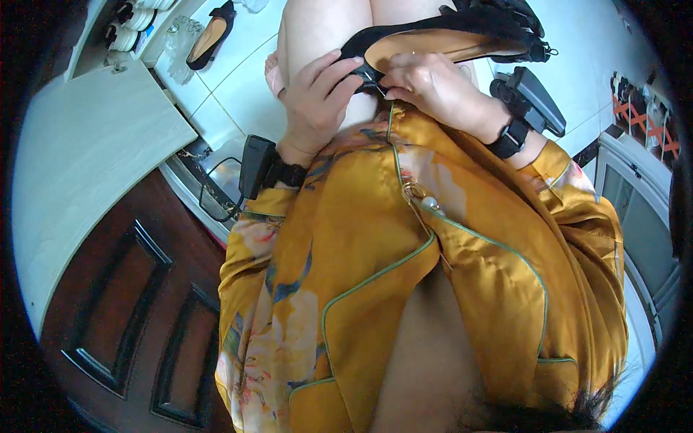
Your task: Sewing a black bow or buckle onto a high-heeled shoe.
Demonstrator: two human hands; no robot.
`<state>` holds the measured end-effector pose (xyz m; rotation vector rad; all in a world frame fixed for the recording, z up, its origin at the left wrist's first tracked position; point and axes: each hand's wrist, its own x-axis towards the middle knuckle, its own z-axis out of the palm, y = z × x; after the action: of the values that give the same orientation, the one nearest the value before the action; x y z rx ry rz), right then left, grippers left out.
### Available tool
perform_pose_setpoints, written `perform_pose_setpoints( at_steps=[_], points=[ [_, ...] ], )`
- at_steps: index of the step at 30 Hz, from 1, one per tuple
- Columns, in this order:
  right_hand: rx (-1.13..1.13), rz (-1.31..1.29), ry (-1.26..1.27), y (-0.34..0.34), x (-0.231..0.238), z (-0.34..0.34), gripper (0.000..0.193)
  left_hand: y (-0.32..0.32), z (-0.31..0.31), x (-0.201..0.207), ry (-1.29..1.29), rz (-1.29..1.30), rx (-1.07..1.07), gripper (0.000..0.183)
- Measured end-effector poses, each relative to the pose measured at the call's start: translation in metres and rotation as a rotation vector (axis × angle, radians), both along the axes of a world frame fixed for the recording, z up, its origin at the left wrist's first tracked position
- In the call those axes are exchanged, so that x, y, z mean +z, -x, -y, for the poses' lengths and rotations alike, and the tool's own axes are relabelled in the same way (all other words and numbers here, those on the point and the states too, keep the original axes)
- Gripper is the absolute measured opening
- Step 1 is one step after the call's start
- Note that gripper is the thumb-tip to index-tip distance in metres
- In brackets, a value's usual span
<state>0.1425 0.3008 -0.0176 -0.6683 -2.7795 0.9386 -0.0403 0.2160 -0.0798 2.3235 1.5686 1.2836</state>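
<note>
both hands (375, 90) grip black shoe (433, 40) | white tiled floor (238, 79) | dark wooden door (130, 303)

The floor (238, 79) is laid with large glossy white tiles that catch bright light. A dark brown panelled wooden door (137, 303) stands at the left, beside a pale wood-grain panel (79, 159). A grey cabinet (642, 224) stands at the right.

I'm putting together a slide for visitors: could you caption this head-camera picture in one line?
Both hands, left hand and right hand, work at the back of a black shoe held over the knees; another black shoe lies on the white tiled floor.
</note>
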Motion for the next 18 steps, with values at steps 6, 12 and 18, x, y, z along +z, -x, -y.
perform_pose_setpoints(
  at_steps=[6,12,18],
  points=[
    [0.038,-0.008,-0.052,-0.0004,0.0032,0.0005,0.011,-0.0006,-0.0004,-0.0004,0.002,-0.001,0.001,0.025],
    [0.091,0.029,-0.104,-0.0030,-0.0010,-0.0045,0.013,-0.0019,-0.0001,-0.0023,0.007,0.005,-0.001,0.026],
    [0.005,0.003,-0.061,-0.0010,0.0010,0.0020,0.015,-0.0002,0.0001,-0.0014,0.014,0.011,-0.003,0.023]
  ],
)
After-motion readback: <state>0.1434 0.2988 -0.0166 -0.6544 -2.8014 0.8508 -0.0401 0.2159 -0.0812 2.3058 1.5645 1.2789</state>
